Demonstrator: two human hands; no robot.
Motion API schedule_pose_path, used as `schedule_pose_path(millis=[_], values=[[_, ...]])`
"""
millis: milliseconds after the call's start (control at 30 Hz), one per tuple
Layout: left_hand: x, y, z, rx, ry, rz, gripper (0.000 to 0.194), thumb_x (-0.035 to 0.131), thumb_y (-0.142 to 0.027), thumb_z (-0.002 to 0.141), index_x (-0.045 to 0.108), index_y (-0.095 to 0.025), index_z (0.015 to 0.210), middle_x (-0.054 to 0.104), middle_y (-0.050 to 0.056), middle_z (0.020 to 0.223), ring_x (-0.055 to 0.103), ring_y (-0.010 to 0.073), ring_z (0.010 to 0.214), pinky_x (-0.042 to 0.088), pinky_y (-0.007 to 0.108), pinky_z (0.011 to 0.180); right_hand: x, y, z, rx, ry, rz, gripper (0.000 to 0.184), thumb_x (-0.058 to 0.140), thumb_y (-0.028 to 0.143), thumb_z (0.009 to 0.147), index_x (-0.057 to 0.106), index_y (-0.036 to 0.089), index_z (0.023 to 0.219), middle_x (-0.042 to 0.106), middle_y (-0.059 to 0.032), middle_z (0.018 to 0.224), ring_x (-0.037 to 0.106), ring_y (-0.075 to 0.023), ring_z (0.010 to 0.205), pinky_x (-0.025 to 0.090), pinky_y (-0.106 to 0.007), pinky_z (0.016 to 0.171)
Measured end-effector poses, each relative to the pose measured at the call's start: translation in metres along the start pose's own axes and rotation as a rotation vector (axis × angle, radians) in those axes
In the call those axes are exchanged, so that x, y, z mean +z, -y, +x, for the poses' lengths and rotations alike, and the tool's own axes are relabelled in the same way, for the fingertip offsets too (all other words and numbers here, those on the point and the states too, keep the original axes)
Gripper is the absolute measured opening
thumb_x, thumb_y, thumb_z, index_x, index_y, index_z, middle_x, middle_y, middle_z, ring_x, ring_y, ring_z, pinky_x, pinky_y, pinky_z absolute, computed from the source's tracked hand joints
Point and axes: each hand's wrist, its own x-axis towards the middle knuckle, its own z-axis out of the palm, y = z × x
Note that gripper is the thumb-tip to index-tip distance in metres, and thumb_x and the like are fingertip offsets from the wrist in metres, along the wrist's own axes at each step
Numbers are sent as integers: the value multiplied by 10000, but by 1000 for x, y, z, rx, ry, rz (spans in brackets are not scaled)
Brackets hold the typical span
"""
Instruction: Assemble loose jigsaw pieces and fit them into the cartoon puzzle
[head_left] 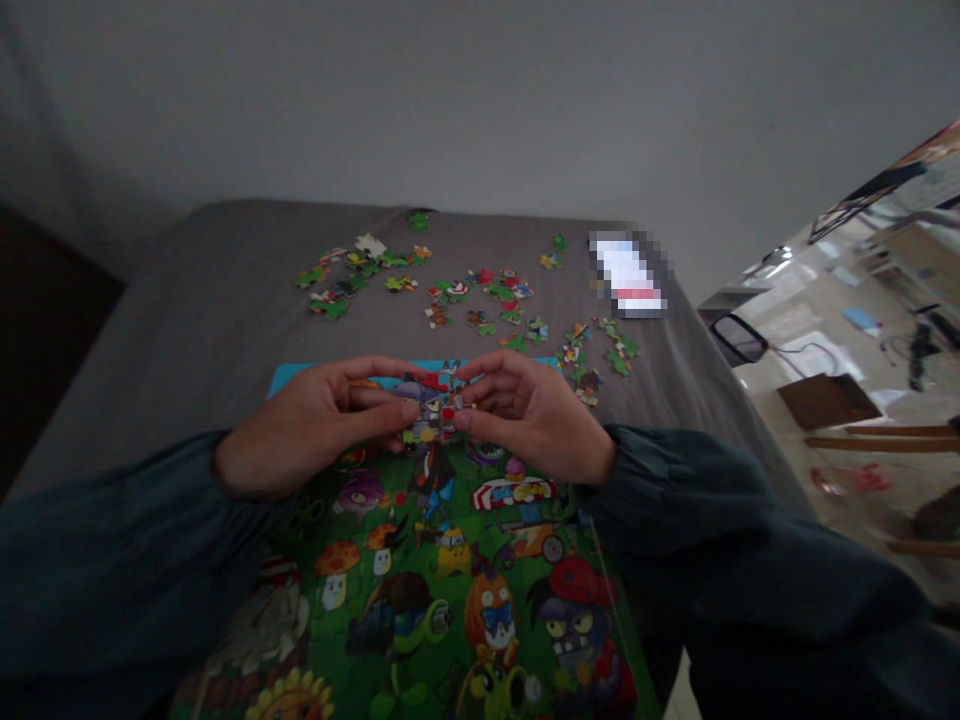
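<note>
My left hand (322, 420) and my right hand (529, 410) meet over the middle of a colourful cartoon jigsaw picture (450, 590). Both pinch a small cluster of joined puzzle pieces (433, 412) between thumb and fingers, held just above the picture's upper part. Dark sleeves cover both forearms. Several loose puzzle pieces (457, 290) lie scattered on the grey cloth (187, 330) beyond the hands.
A blurred white and red object (628, 272) lies at the far right of the cloth-covered surface. To the right, below the surface's edge, there is a glossy floor with a cardboard piece (825, 400) and wooden furniture legs (877, 440). A plain wall stands behind.
</note>
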Motion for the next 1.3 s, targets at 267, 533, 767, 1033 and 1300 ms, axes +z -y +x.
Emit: schedule_pose_path(millis=[267,533,767,1033,1300], values=[[3,-2,-1,-35,-59,-31,372,873,-275,664,683,-220,979,773,-37,684,659,96,524,537,140,497,-1,1,-1,-23,32,-92,223,806,268,771,686,157,922,726,-14,813,700,-117,735,585,-255,703],[5,-1,-2,-17,-48,-36,365,875,-334,655,677,-229,943,752,-45,671,653,102,515,529,160,489,2,6,-4,7,90,-22,396,726,187,832,618,181,1213,673,-2,894,678,-91,646,587,-216,596],[6,2,-2,-3,-32,-6,352,855,-364,703,676,-234,977,784,-24,744,693,122,597,556,176,554,2,1,-2,69,68,1,456,754,164,803,545,166,1208,680,3,861,668,-87,636,580,-205,591],[10,2,-5,61,-73,61,338,841,-402,706,672,-260,962,800,-27,731,719,157,641,547,200,566,2,2,-3,42,68,33,471,827,249,761,596,173,1165,719,4,820,692,-97,658,604,-228,647],[14,-5,-10,89,-114,87,313,847,-439,674,698,-248,871,772,-36,659,685,166,588,541,224,514,2,2,-3,13,39,55,399,820,269,772,639,177,1116,737,1,819,695,-98,657,595,-217,625]])
